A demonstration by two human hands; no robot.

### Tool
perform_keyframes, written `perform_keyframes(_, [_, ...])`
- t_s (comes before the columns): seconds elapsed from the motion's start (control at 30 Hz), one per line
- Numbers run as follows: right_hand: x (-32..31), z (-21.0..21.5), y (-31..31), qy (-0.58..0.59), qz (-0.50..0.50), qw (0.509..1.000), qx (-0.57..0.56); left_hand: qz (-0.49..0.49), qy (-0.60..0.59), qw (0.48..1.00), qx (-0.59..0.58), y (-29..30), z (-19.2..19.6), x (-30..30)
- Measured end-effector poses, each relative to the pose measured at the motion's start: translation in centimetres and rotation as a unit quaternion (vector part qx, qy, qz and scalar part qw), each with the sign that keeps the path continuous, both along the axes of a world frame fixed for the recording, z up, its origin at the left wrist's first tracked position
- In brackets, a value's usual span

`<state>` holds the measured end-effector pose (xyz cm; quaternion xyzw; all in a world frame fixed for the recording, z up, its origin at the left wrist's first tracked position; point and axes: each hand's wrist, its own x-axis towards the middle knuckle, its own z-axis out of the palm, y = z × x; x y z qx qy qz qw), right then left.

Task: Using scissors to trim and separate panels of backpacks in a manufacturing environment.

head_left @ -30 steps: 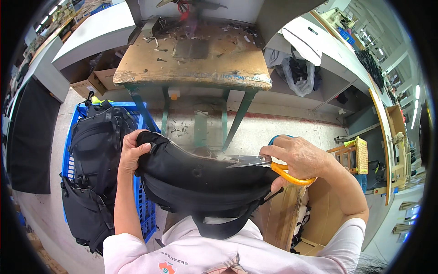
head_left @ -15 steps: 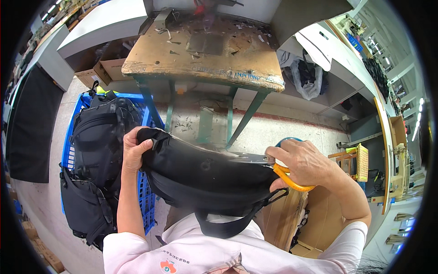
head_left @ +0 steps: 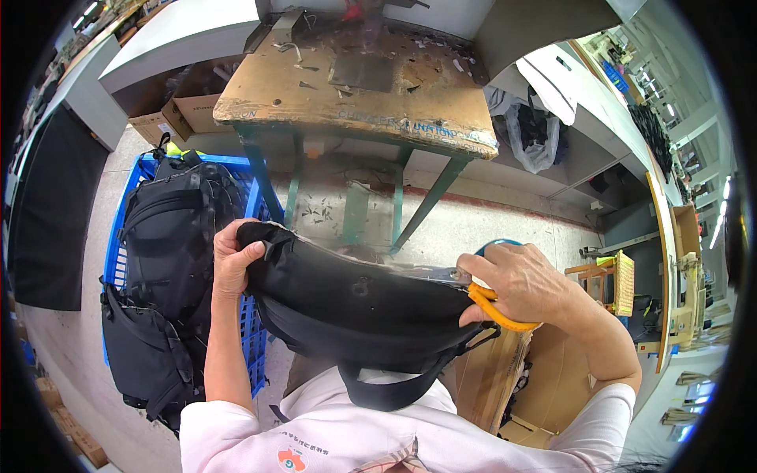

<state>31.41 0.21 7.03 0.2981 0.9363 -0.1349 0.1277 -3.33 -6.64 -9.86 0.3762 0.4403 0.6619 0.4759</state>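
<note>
A black fabric bag point(head_left: 355, 303) is stretched out in front of my body, its raw upper edge running between my hands. My left hand point(head_left: 235, 264) is closed round the bag's upper left corner, thumb on the near side. At the right end, my right hand point(head_left: 520, 284) grips yellow-handled scissors point(head_left: 505, 317). Their metal blades lie along the bag's top edge and point left; whether they are apart is too blurred to tell. A strap loop point(head_left: 394, 390) of the bag hangs against my shirt.
Ahead stands a worn wooden table point(head_left: 292, 98) with scraps on it. To the left, a blue crate point(head_left: 120, 236) holds black backpacks point(head_left: 169, 229). A cardboard box point(head_left: 564, 370) is at lower right, and a small yellow-topped stool point(head_left: 623, 284) stands farther right.
The scissors and my right hand have shifted very slightly left along the bag's edge. My left hand keeps its hold, and the view has tilted a little.
</note>
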Motion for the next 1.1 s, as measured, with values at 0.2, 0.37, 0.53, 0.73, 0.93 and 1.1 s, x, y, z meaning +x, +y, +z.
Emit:
perform_keyframes(0.2, [-0.9, 0.5, 0.2, -0.005, 0.004, 1.0, 0.005, 0.011, 0.003, 1.0, 0.003, -0.5, -0.4, -0.3])
perform_keyframes(0.37, [-1.3, 1.4, 0.1, 0.021, 0.051, 0.998, 0.007, 0.03, 0.001, 1.0, 0.005, -0.7, -0.1, -0.1])
perform_keyframes(0.53, [-1.9, 1.6, 0.4, -0.012, 0.059, 0.998, 0.004, 0.037, 0.0, 0.999, 0.006, -1.0, -0.2, -0.2])
perform_keyframes(0.73, [-1.6, 0.1, 0.5, 0.036, 0.067, 0.997, -0.018, 0.044, -0.013, 0.999, 0.009, -1.3, -0.4, -0.3])
perform_keyframes(0.93, [-1.4, -0.3, 0.4, 0.019, 0.041, 0.999, 0.003, 0.03, -0.019, 0.999, 0.011, -1.2, -0.7, -0.3])
perform_keyframes(1.1, [-2.3, -0.3, 0.4, 0.088, 0.085, 0.991, 0.044, 0.023, -0.02, 0.999, 0.02, -1.3, -0.3, -0.1])
